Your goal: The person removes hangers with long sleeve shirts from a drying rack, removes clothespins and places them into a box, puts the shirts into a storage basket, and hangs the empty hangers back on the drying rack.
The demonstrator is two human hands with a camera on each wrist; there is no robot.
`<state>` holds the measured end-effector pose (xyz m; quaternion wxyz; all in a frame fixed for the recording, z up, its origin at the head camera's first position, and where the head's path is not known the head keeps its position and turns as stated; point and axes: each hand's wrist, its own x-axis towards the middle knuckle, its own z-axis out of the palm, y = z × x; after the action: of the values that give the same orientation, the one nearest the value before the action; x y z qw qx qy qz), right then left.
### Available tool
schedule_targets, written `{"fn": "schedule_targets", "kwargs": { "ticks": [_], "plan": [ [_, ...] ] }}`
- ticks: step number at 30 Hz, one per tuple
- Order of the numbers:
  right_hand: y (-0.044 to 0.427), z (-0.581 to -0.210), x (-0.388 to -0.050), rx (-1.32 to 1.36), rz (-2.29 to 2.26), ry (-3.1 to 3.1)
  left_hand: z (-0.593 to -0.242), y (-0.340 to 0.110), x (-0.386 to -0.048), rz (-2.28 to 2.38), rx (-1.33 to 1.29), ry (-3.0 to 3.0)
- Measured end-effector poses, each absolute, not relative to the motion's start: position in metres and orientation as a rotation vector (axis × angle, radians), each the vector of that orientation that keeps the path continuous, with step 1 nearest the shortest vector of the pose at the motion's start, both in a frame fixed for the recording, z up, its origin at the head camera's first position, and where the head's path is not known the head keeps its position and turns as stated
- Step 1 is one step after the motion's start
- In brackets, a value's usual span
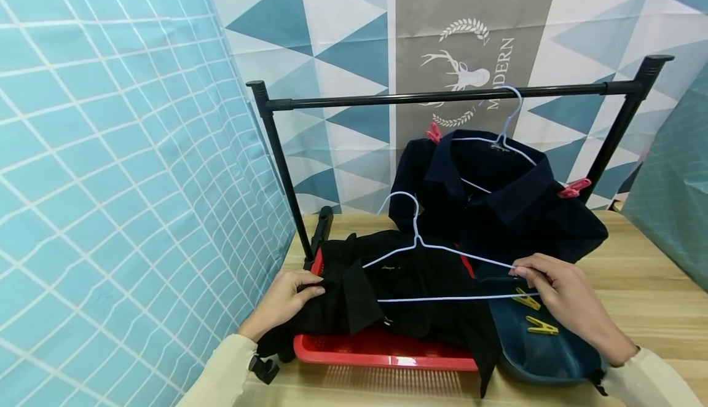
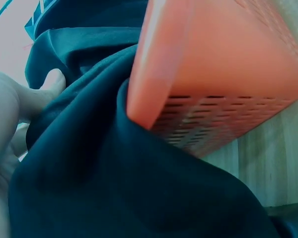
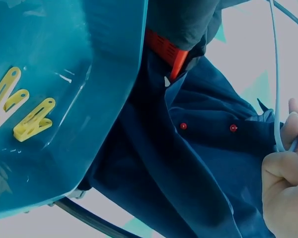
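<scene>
A black collared shirt [image 1: 337, 272] lies over the red basket [image 1: 387, 358], its fabric draping past the front rim. The left hand [image 1: 282, 299] pinches the shirt's left shoulder between thumb and fingers; in the left wrist view the thumb presses on folds of dark cloth [image 2: 104, 148]. By its right end, the right hand [image 1: 570, 293] grips a pale blue wire hanger [image 1: 442, 299]. The hanger's left end goes out of sight under the shirt's collar, while its hook points up. In the right wrist view, thumb and fingers close round the hanger wire [image 3: 277, 89].
Behind, a navy shirt [image 1: 509, 204] hangs from the black rack bar [image 1: 359, 99] on another hanger, with pink clips [image 1: 575, 188] at its shoulders. Under the right hand sits a dark blue basin [image 1: 531, 358] holding yellow clips [image 1: 542, 326]. A blue-tiled curtain [image 1: 121, 167] borders the left.
</scene>
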<state>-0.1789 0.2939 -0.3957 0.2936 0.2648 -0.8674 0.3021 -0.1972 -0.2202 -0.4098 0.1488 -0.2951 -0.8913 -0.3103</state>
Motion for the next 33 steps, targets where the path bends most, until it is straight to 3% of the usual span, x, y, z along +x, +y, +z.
{"fn": "schedule_targets", "kwargs": {
  "ticks": [33],
  "plan": [
    [0.320, -0.387, -0.176, 0.593, 0.688, -2.292, -0.407, -0.236, -0.193, -0.981, -0.696, -2.860]
  ]
}}
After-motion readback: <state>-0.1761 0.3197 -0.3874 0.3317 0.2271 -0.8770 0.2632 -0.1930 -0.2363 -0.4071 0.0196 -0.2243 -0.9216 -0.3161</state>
